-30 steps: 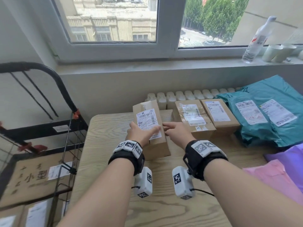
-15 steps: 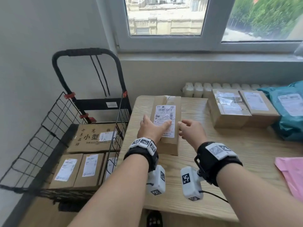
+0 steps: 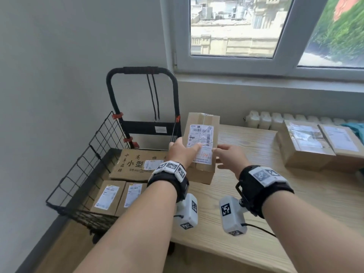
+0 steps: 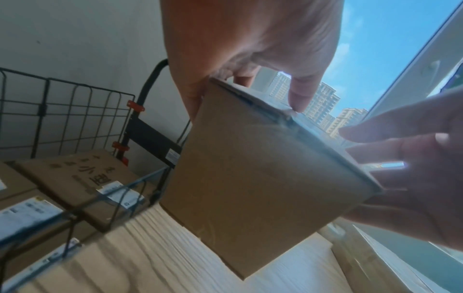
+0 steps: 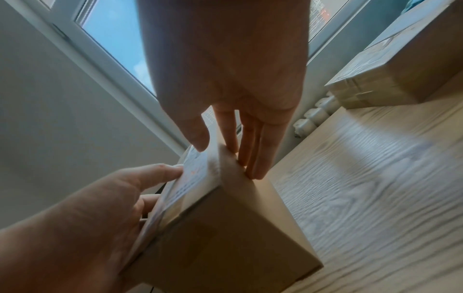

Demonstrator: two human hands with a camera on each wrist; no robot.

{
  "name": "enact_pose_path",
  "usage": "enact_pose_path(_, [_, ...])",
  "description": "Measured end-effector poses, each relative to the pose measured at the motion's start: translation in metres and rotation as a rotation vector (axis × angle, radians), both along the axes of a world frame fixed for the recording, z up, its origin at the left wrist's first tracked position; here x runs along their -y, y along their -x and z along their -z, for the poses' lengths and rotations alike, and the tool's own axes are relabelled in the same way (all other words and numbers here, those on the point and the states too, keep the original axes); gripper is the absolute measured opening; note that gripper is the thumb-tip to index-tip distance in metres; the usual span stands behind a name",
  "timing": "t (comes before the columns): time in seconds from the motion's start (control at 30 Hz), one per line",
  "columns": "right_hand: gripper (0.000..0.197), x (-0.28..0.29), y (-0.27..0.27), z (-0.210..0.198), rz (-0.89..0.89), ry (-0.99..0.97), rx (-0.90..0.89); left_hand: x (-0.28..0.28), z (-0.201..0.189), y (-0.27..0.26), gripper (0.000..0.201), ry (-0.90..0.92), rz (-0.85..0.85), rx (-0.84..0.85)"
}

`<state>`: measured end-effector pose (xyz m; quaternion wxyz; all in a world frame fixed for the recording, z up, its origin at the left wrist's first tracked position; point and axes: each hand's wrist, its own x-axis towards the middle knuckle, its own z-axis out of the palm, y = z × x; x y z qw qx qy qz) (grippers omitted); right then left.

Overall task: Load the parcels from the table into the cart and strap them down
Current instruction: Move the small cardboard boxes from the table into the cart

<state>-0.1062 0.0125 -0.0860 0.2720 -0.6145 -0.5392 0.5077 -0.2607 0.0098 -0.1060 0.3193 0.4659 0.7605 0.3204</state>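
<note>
I have the cardboard parcel (image 3: 201,142) between both hands now, and compared with a second ago it has travelled from the middle of the desk (image 3: 275,194) to the desk's left edge, right against the cart (image 3: 82,170); the other two cardboard boxes (image 3: 307,146) that were just beyond my right fingers are now well off to their right. My left hand (image 3: 182,152) grips the parcel's left side, thumb lying over the shipping label (image 3: 201,143) and the other fingers (image 4: 299,95) curled over the edges, as the left wrist view shows. My right hand (image 3: 228,158) is not clamped: its fingers (image 5: 253,150) lie straight along the right face with the thumb on the top edge, steadying rather than pinching. The right wrist view shows the parcel tilted, and I cannot tell whether its low edge touches the wood. Below and left of my left fingers the wire basket already holds a large flat printed carton (image 3: 137,164) and two smaller labelled boxes (image 3: 118,196), so I judge the loading partway done: this parcel is poised to go over the rim, likely onto that flat carton. More parcels wait on the desk, and the black cords (image 3: 153,95) hanging from the cart handle are untouched, so strapping is not yet begun.
</note>
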Motion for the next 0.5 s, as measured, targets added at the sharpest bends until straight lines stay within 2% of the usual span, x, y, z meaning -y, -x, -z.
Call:
enact_pose_path(0.1, [0.017,-0.009,0.031,-0.002,-0.049,0.003,0.011,-0.003,-0.001,0.032,0.043,-0.025,-0.022,0.019])
enact_pose_path(0.3, [0.033,-0.038,0.109,0.006,-0.092,0.026,0.011,-0.026,0.009,0.109,0.044,-0.008,-0.077,0.063])
enact_pose_path(0.5, [0.022,-0.091,0.205,0.022,-0.137,0.045,0.024,-0.076,0.027,0.204,0.042,0.028,-0.078,0.056])
